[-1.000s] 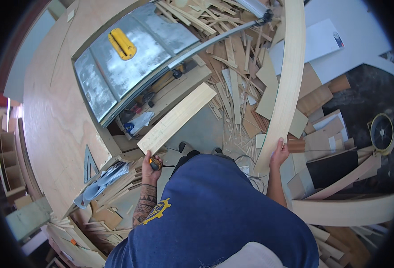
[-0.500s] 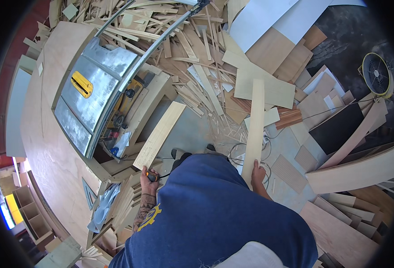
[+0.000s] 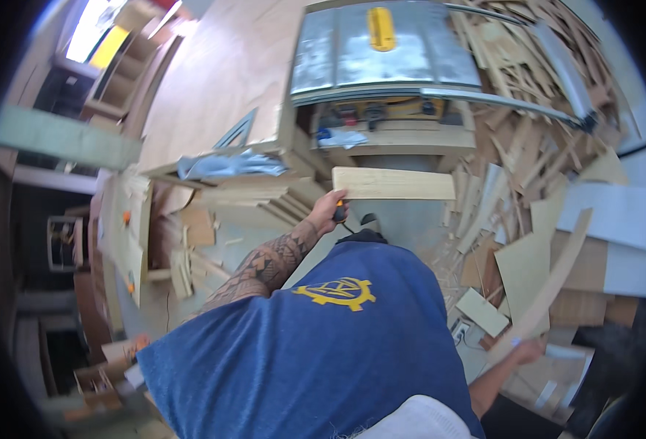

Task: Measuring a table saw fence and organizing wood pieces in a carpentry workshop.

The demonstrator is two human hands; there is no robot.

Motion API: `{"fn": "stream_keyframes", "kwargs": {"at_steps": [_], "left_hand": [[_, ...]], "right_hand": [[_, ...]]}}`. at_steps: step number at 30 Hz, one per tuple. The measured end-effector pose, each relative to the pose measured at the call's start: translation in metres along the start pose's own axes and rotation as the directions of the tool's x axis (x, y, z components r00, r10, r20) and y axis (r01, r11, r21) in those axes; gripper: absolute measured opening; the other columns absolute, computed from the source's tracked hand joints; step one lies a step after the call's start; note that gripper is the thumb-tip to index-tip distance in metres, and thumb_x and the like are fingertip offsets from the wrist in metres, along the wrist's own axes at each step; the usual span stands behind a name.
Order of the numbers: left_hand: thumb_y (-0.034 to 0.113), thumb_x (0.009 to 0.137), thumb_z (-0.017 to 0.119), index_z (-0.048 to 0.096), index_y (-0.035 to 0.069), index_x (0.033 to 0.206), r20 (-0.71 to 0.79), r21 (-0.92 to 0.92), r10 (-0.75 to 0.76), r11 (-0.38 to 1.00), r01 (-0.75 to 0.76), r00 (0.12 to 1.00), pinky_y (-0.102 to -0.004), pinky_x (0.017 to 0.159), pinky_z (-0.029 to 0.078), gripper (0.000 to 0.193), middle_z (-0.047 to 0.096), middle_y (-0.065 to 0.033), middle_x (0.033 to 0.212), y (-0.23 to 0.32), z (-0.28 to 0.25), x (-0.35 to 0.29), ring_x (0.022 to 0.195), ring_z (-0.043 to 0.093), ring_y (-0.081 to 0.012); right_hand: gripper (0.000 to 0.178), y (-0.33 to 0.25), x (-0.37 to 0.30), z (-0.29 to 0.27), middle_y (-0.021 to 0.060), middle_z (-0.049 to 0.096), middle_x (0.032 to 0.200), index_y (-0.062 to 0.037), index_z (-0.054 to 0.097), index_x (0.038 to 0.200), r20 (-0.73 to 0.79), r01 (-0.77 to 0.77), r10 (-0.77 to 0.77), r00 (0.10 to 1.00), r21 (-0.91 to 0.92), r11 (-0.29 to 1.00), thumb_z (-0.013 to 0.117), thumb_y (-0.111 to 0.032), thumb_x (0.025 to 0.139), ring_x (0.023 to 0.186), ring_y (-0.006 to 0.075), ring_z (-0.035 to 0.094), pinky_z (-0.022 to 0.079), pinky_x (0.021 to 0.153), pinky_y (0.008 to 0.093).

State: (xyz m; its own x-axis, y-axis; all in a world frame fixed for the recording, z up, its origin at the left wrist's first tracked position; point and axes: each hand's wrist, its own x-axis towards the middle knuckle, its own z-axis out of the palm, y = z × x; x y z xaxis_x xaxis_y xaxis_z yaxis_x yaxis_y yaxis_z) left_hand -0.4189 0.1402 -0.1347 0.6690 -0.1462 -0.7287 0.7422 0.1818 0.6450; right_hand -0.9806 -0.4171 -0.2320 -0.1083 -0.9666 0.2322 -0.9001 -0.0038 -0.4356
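My left hand [image 3: 327, 211] is closed on the end of a short pale wooden board [image 3: 396, 184], which lies level in front of the saw. The same hand also grips a small black and orange tool [image 3: 340, 212], whose kind I cannot make out. Out to the right, my right hand [image 3: 529, 351] is wrapped round the lower end of a long, narrow wooden board [image 3: 546, 296]. This board slants up and away, and motion blurs both it and the hand.
Ahead stands a table saw [image 3: 425, 62] with a yellow insert, set beside a large wooden worktop [image 3: 217, 69]. A blue-grey cloth [image 3: 231, 165] and a triangular square [image 3: 236, 130] rest near the worktop's edge. Wood offcuts [image 3: 513, 69] are heaped at the right, next to white sheets [image 3: 634, 230].
My view has swung left, so the saw now appears straight ahead. The short board has turned level in my left hand. My right hand and the long board now appear farther right and tilted.
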Motion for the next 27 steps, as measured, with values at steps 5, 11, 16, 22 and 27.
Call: {"fn": "stream_keyframes", "kwargs": {"at_steps": [5, 11, 16, 22, 27], "left_hand": [[0.022, 0.092, 0.069, 0.070, 0.006, 0.107, -0.019, 0.324, 0.348, 0.889, -0.324, 0.937, -0.0228, 0.060, 0.045, 0.022, 0.063, 0.0034, 0.081, 0.069, -0.039, -0.056, 0.068, 0.055, -0.0071], [0.028, 0.091, 0.071, 0.070, 0.004, 0.110, 0.003, 0.725, 0.634, 0.531, -0.438, 0.774, -0.0222, 0.059, 0.039, 0.031, 0.057, 0.0053, 0.076, 0.195, -0.100, -0.158, 0.067, 0.048, -0.0044], [0.023, 0.092, 0.069, 0.067, 0.002, 0.119, 0.007, 0.897, 0.733, 0.296, -0.329, 0.680, -0.0224, 0.058, 0.039, 0.035, 0.059, 0.0045, 0.077, 0.220, -0.122, -0.245, 0.067, 0.048, -0.0033], [0.018, 0.091, 0.070, 0.066, 0.001, 0.120, 0.203, 0.946, 0.712, 0.034, -0.322, 0.673, -0.0285, 0.073, 0.049, 0.034, 0.066, -0.0045, 0.089, 0.222, -0.129, -0.232, 0.081, 0.061, -0.0122], [0.015, 0.088, 0.071, 0.066, 0.003, 0.118, 0.398, 0.912, 0.640, -0.197, -0.360, 0.657, -0.0362, 0.081, 0.052, 0.033, 0.067, -0.0137, 0.100, 0.255, -0.128, -0.223, 0.093, 0.066, -0.0304]], "right_hand": [[0.034, -0.116, 0.080, 0.007, 0.0191, 0.069, 0.109, -0.0017, 0.068, 0.110, 0.094, 0.027, -0.045, 0.995, 0.185, 0.982, 0.065, -0.030, 0.091, 0.104, 0.0368, 0.065, 0.050, 0.089, 0.0441], [0.026, -0.128, -0.042, 0.160, 0.0082, 0.068, 0.097, -0.0051, 0.065, 0.114, 0.767, -0.176, -0.145, 0.625, 0.319, 0.931, 0.060, -0.020, 0.093, 0.087, 0.0189, 0.064, 0.053, 0.071, 0.0326], [0.027, -0.221, -0.267, 0.156, 0.0050, 0.064, 0.079, -0.0063, 0.064, 0.113, 0.994, -0.257, -0.109, 0.002, 0.106, 0.961, 0.056, -0.024, 0.093, 0.065, 0.0139, 0.061, 0.048, 0.057, 0.0284], [0.027, -0.260, -0.379, 0.119, 0.0078, 0.067, 0.079, -0.0007, 0.066, 0.102, 0.891, -0.069, -0.426, -0.158, 0.421, 0.905, 0.068, -0.026, 0.091, 0.069, 0.0152, 0.064, 0.052, 0.063, 0.0290], [0.024, -0.215, -0.338, 0.141, 0.0088, 0.067, 0.080, -0.0007, 0.066, 0.103, 0.956, -0.140, -0.292, 0.033, 0.294, 0.945, 0.064, -0.022, 0.091, 0.068, 0.0151, 0.064, 0.052, 0.061, 0.0293]]}}
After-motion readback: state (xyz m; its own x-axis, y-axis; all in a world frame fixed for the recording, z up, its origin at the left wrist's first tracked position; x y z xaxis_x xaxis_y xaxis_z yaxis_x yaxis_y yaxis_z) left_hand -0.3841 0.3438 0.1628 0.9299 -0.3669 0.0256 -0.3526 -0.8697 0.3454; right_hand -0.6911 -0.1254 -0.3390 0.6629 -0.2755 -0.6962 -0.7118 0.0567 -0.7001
